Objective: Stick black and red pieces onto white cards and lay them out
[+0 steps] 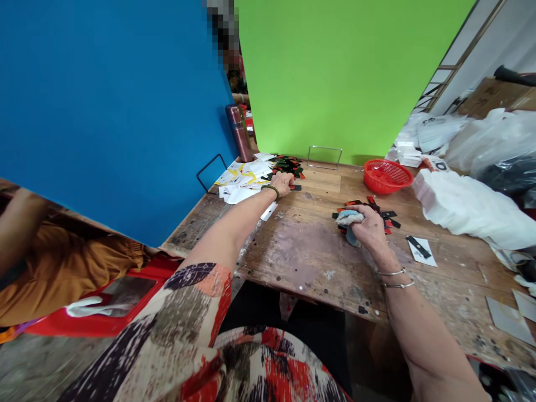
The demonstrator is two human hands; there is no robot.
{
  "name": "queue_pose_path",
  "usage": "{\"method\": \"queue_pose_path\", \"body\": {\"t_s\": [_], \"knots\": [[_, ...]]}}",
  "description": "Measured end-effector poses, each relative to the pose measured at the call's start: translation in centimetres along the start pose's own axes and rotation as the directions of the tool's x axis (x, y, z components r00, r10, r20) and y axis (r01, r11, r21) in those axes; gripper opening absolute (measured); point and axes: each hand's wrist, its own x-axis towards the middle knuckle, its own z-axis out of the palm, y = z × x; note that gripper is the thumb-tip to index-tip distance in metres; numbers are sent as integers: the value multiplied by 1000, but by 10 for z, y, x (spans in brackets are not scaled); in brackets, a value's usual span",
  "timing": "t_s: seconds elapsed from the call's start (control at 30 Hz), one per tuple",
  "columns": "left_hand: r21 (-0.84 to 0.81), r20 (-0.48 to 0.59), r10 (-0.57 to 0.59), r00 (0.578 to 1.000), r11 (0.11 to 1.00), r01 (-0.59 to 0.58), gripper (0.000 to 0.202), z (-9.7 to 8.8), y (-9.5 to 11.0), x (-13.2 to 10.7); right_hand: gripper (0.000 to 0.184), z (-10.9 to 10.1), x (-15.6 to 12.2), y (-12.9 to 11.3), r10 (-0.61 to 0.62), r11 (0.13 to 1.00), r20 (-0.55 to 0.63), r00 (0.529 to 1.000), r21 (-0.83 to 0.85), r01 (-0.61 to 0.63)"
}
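My left hand (282, 183), wearing a dark beaded bracelet, reaches forward to a pile of small black, green and red strips (288, 164). Its fingers are bent down and closed, and their tips are partly hidden; one dark strip (295, 188) lies right beside them. White and yellow paper slips (240, 181) spread to its left. My right hand (371, 226) is closed around a folded pale blue and white cloth (350, 218). Under and behind that hand lies a second heap of black and red strips (389, 215).
A red plastic basket (387, 177) stands at the back right beside white foam sheeting (473, 209). A black strip rests on a white card (422, 251). Blue (113, 111) and green (343, 72) panels border the table, with a thermos (239, 134) between. Another person sits at left.
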Motion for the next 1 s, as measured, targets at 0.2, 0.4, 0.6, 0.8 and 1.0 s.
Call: {"method": "queue_pose_path", "body": {"t_s": [0.2,0.4,0.6,0.8,1.0], "knots": [[-201,-178,-2,984,979,-34,22,-3,13,-6,38,4,1,5,-35,999,4,999,27,35],[-696,-134,2,991,712,-95,4,5,73,-46,51,10,-3,-2,-230,973,-89,969,-16,229],[-977,-5,282,960,202,-65,17,23,129,-97,39,8,-5,-15,-119,977,24,993,183,113],[-969,-27,232,972,232,-82,20,28,124,-97,31,-4,3,-10,139,908,63,988,391,-153],[-444,-135,102,986,883,-152,14,0,63,-65,28,-19,11,2,254,932,-134,958,300,-205]]}}
